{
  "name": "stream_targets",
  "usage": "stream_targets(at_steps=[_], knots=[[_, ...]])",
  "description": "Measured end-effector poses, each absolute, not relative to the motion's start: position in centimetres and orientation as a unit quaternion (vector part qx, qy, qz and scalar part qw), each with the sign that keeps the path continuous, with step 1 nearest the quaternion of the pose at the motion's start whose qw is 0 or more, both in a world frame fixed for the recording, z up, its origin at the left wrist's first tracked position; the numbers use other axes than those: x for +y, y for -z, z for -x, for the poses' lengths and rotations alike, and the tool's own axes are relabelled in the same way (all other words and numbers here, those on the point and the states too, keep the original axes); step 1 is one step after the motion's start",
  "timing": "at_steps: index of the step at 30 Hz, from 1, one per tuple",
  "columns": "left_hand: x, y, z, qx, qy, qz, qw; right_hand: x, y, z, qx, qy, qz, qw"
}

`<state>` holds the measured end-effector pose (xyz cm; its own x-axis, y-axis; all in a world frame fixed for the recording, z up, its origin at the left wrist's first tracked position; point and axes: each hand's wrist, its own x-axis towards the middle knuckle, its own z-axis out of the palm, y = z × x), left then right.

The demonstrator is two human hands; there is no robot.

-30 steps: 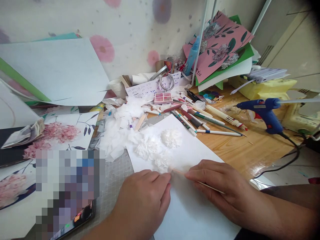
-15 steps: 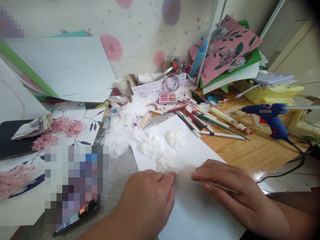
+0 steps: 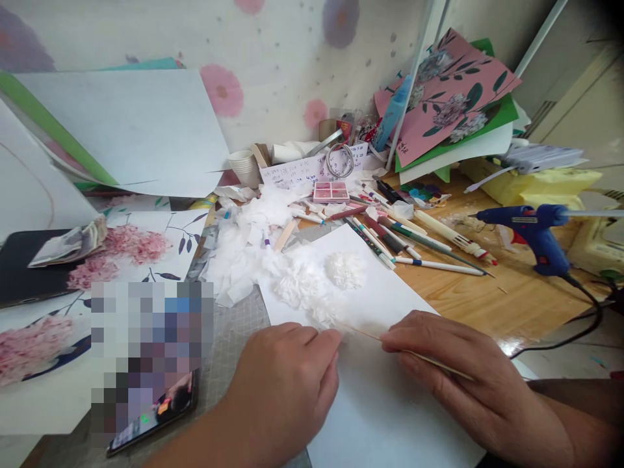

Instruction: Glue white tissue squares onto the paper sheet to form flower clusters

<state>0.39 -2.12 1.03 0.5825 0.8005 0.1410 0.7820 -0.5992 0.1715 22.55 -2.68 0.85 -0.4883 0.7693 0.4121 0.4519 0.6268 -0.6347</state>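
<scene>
On a white sheet of paper (image 3: 390, 416) lie three clumps of ruffled white tissue petals: a left clump (image 3: 298, 281), a right clump (image 3: 345, 270) and a front clump (image 3: 322, 309). My right hand (image 3: 453, 370) pinches a thin wooden stick (image 3: 363, 333), whose tip points left at the front clump's edge. Just in front of that clump, my left hand (image 3: 287, 380) is closed, thumb and forefinger pressed together. Whatever may be between those fingertips is hidden. Loose white tissue scraps (image 3: 229, 266) are heaped to the left of the paper.
Markers and brushes (image 3: 385, 237) lie scattered behind the paper. A blue hot glue gun (image 3: 536, 227) stands at the right, its cord trailing down. At the left are a phone (image 3: 156, 416), a grey cutting mat (image 3: 219, 338) and a flower picture (image 3: 131, 244). Paper cups (image 3: 244, 169) stand behind.
The whole view has shifted slightly to the right. The stick, blurred before, now shows sharply, and both hands keep nearly the same place over the paper.
</scene>
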Motion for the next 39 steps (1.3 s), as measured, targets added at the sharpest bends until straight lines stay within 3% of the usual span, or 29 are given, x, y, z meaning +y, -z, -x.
stream_targets(at_steps=[30,33,37,39], knots=[[-0.6,-1.2,0.6,0.515,-0.089,-0.851,0.050,-2.0,0.0,-21.7,-0.773,-0.297,0.450,0.335],[-0.6,-1.3,0.6,0.521,-0.145,-0.840,0.042,-2.1,-0.5,-22.4,-0.779,-0.264,0.441,0.358],[-1.3,-1.6,0.3,0.484,-0.239,-0.841,0.011,0.0,-2.8,-23.5,-0.789,-0.124,0.415,0.436],[-1.7,-1.6,0.0,0.449,-0.269,-0.852,-0.005,2.3,-4.4,-23.0,-0.821,-0.082,0.363,0.432]])
